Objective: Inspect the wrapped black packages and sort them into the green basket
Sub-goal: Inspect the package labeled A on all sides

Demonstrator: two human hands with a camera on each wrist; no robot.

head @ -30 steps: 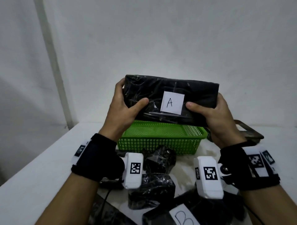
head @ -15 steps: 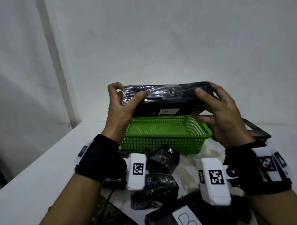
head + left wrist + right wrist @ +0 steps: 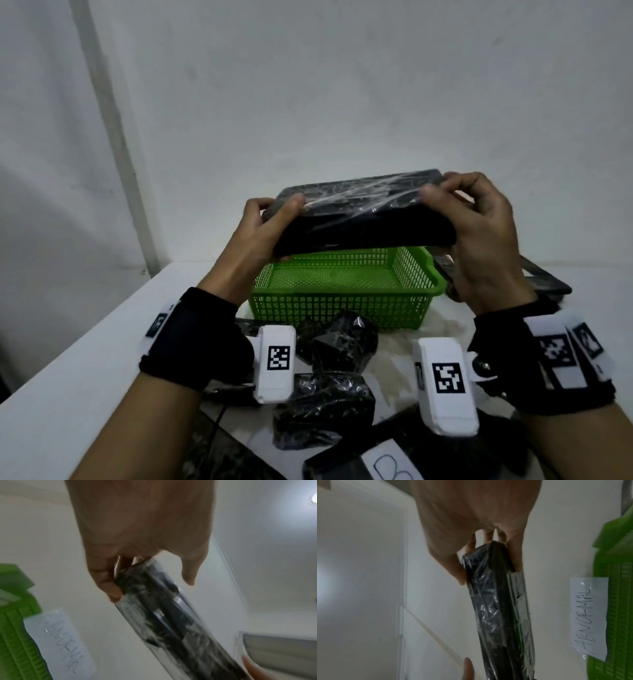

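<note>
I hold a long black package [image 3: 359, 212] wrapped in clear film, lying nearly flat just above the green basket [image 3: 342, 305]. My left hand [image 3: 270, 226] grips its left end, thumb on top. My right hand [image 3: 476, 219] grips its right end, thumb on top and fingers curled over the far edge. The "A" label faces down, out of the head view. In the left wrist view the package [image 3: 164, 615] runs away from my left hand [image 3: 137, 555]. In the right wrist view my right hand [image 3: 481, 545] pinches the package [image 3: 496, 601]. The basket bottom looks bare.
Several smaller wrapped black packages [image 3: 339, 342] lie on the white table [image 3: 68, 394] in front of the basket, one with a "B" label [image 3: 390, 466]. Another dark item [image 3: 541, 277] lies right of the basket. An "ABNORMAL" paper label [image 3: 589, 618] hangs on the basket's far side.
The package has tipped from upright, label facing me, to nearly flat with the label underneath. Both hands lowered it toward the basket, still holding its ends.
</note>
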